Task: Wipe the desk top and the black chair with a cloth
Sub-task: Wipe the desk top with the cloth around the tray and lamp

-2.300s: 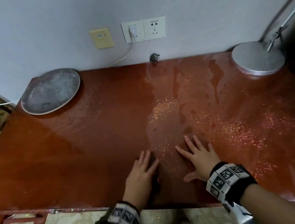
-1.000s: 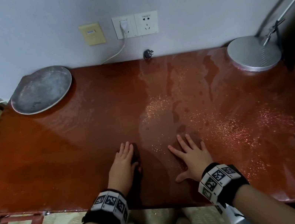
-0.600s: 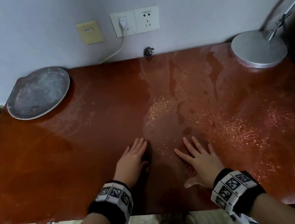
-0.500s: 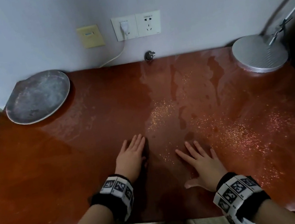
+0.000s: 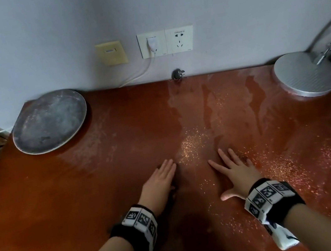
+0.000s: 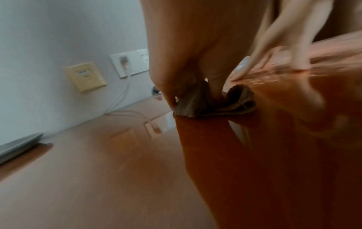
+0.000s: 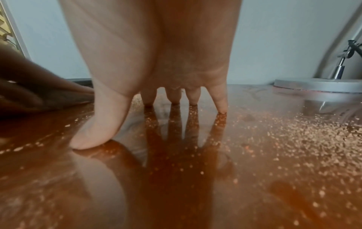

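My left hand (image 5: 161,183) lies flat on the red-brown desk top (image 5: 84,193), fingers straight, pressing down a dark brown cloth. The head view hides the cloth under the palm. In the left wrist view the cloth (image 6: 215,102) shows bunched beneath my left hand (image 6: 186,46), the thumb pushed into its folds. My right hand (image 5: 235,170) rests on the desk a little to the right, fingers spread and empty. In the right wrist view the fingertips (image 7: 221,105) of my right hand (image 7: 156,46) touch the glossy wood. Pale crumbs (image 5: 189,145) lie scattered between the hands and rightwards (image 7: 313,134). No chair is in view.
A round grey tray (image 5: 50,121) sits at the desk's back left corner and a silver lamp base (image 5: 307,74) at the back right. Wall sockets (image 5: 166,42), a white cable (image 5: 140,72) and a loose black plug (image 5: 178,74) line the back edge. Wet streaks mark the desk's middle.
My left hand with the cloth has shifted slightly forward and to the right across the desk. The right hand has stayed planted in the same spot. The head view has moved a little.
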Tool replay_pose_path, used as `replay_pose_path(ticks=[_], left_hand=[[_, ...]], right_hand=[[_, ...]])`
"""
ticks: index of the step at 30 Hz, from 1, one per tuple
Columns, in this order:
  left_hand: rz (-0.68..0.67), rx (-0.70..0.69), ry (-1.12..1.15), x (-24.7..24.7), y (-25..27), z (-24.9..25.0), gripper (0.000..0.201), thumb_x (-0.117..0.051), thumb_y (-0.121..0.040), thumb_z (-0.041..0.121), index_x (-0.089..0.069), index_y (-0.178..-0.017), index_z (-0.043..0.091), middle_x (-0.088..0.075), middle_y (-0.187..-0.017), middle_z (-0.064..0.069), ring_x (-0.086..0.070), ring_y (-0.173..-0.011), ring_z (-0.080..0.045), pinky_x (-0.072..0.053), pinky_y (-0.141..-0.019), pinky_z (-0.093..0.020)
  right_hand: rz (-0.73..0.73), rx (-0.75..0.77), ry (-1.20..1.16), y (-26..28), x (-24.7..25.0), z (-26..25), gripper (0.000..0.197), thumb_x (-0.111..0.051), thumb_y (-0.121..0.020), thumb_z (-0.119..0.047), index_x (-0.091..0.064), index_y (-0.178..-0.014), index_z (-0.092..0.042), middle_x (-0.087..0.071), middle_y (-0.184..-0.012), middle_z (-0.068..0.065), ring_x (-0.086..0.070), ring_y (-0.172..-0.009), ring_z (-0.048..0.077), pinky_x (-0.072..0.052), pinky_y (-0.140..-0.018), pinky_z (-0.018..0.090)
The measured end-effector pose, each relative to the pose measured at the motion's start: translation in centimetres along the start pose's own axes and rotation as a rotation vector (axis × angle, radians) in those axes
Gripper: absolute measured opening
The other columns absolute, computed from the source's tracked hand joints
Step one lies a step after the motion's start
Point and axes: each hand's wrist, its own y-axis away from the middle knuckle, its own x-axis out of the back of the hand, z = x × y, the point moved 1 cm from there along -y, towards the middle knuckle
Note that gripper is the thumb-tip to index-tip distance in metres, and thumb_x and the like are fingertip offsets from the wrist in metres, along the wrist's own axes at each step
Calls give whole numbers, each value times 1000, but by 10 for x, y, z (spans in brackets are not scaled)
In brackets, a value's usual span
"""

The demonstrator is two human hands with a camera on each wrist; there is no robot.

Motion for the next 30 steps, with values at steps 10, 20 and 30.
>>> replay_pose_path(ticks=[10,20,30], left_hand=[[-110,-380,-9,-23,2,34,47,-37,-81,21,-66,-118,26,-59,-130,7,-54,-121,-8,-38,-100,-21],[30,43,-62,-7,-36,-16,66,-86,-58,25,-66,-119,17,-62,-126,-8,-60,-116,-21,-50,-89,-32],[62,203,207,14,-70,-15,61,-44,-98,14,-16,-151,25,-1,-159,4,2,-146,-12,-12,-116,-26]], right_hand=[[-20,22,37,0,1,-1,108,-64,-75,-59,18,-144,-40,41,-141,-5,27,-140,25,-6,-114,56],[65,38,10,-31,41,15,105,-64,-76,-58,14,-145,-43,28,-153,-3,25,-141,24,-2,-113,58],[-4,59,55,-57,52,14,109,-66,-73,-59,14,-145,-43,33,-151,-3,27,-140,25,-5,-112,61]])
